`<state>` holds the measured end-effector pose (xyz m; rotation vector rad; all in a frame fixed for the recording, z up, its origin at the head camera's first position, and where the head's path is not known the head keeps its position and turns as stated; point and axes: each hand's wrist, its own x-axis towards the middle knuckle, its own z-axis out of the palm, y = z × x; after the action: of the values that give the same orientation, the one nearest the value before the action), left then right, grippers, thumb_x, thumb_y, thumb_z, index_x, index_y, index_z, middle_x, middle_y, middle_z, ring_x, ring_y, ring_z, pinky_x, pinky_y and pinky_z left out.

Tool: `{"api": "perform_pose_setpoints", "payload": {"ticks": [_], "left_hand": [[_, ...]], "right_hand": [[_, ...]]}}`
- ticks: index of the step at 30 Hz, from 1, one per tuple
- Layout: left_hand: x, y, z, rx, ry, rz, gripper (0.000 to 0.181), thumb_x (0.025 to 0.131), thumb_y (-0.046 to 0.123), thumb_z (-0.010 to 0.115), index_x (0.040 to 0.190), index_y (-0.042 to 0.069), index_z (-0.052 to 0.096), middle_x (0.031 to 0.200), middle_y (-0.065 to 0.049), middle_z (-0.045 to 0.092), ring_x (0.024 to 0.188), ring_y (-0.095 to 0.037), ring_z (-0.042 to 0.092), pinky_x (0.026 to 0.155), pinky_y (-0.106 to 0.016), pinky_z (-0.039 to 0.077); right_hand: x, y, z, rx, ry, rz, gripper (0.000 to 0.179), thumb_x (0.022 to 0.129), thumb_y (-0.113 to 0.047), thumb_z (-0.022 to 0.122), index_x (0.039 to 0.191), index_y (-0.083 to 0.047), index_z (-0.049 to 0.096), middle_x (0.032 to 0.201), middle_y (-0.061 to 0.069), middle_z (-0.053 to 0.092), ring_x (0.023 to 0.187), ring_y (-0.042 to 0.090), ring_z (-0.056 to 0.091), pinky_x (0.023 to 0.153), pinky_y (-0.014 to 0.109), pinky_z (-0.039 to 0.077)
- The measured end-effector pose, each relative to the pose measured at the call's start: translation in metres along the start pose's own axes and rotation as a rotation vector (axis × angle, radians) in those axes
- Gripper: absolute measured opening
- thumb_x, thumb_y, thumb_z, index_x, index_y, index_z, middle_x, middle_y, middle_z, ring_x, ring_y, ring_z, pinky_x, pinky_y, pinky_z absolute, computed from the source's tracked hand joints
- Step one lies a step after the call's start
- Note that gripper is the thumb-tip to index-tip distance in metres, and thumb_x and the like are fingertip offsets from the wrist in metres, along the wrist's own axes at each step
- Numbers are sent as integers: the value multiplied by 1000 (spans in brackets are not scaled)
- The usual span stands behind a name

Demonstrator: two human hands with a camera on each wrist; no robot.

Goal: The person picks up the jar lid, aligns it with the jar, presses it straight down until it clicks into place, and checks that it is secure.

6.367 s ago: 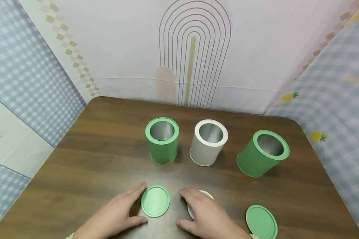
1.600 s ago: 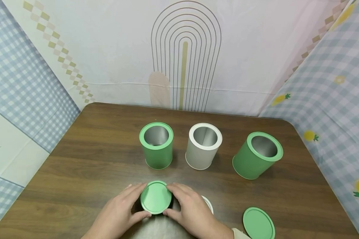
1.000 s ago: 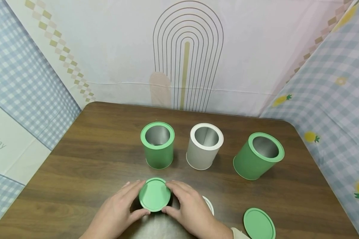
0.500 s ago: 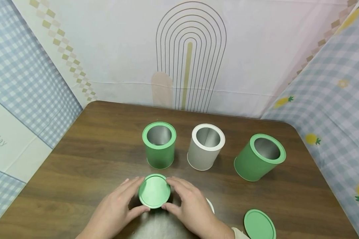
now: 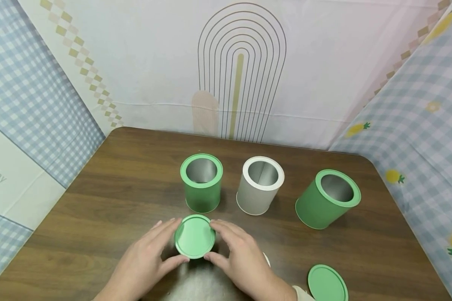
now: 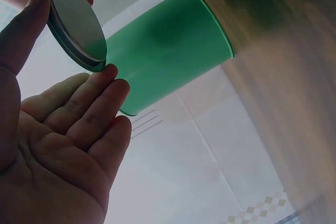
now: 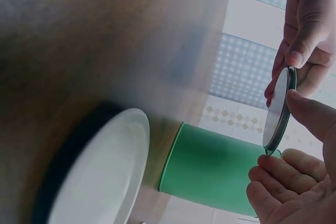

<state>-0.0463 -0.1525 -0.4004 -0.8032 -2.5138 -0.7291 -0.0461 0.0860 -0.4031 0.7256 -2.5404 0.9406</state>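
Observation:
My left hand (image 5: 145, 256) and right hand (image 5: 245, 258) hold a round green lid (image 5: 194, 237) by opposite edges, between thumbs and fingertips. The lid is off the table, its silvery underside showing in both wrist views. Just beyond it stands an upright green can (image 5: 203, 196) with an open top and metallic inside. In the left wrist view, the lid (image 6: 79, 19) partly overlaps the green can (image 6: 168, 51). A white lid (image 5: 266, 260) is mostly hidden by my right hand in the head view; the right wrist view shows the white lid (image 7: 105, 177) close up.
To the right of the first can stand an open white can (image 5: 256, 196) and another open green can (image 5: 318, 205). A second green lid (image 5: 327, 284) lies near the front right of the brown wooden table (image 5: 109, 200). Patterned cloth (image 5: 158, 54) hangs behind and at the sides.
Earlier the green lid lay on the table between my separated hands. Both hands then took hold of it and raised it. Over the last second it has moved slightly forward, toward the left green can.

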Motion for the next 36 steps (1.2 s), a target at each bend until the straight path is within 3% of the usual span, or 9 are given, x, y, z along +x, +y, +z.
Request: {"api": "perform_pose_setpoints", "payload": {"ticks": [8, 15, 26, 30, 36], "left_hand": [[5, 1, -3, -11, 28, 25, 77, 73, 40, 86, 137, 6, 60, 129, -6, 67, 118, -24, 64, 114, -22, 32], [14, 2, -4, 19, 34, 32, 79, 74, 41, 85, 139, 6, 58, 131, -7, 66, 121, -24, 63, 105, -42, 46], [22, 2, -5, 13, 70, 53, 81, 69, 33, 89, 138, 4, 59, 129, -12, 67, 117, -28, 65, 100, -43, 51], [23, 2, -5, 4, 81, 56, 77, 75, 41, 85, 137, 5, 59, 129, -12, 67, 115, -27, 66, 101, -41, 50], [27, 1, -4, -20, 112, 70, 72, 88, 56, 66, 138, 4, 59, 129, -12, 67, 114, -27, 67, 105, -33, 45]], "right_hand": [[4, 1, -4, 28, 39, -23, 62, 66, -19, 95, 120, -6, 69, 124, 3, 69, 119, 18, 64, 97, 32, 54], [11, 2, -9, 41, 76, -29, 63, 65, -17, 95, 121, -5, 68, 125, 5, 69, 118, 19, 65, 96, 32, 54], [16, 0, -14, 22, 72, -7, 64, 65, -16, 95, 122, -5, 68, 126, 4, 69, 119, 18, 64, 97, 33, 54], [18, 0, -15, 24, 79, -14, 65, 64, -18, 95, 122, -5, 69, 126, 4, 69, 119, 19, 64, 97, 33, 53], [20, 0, -16, 29, 103, -39, 64, 65, -19, 95, 121, -5, 69, 126, 5, 69, 119, 20, 65, 98, 34, 53]]}}
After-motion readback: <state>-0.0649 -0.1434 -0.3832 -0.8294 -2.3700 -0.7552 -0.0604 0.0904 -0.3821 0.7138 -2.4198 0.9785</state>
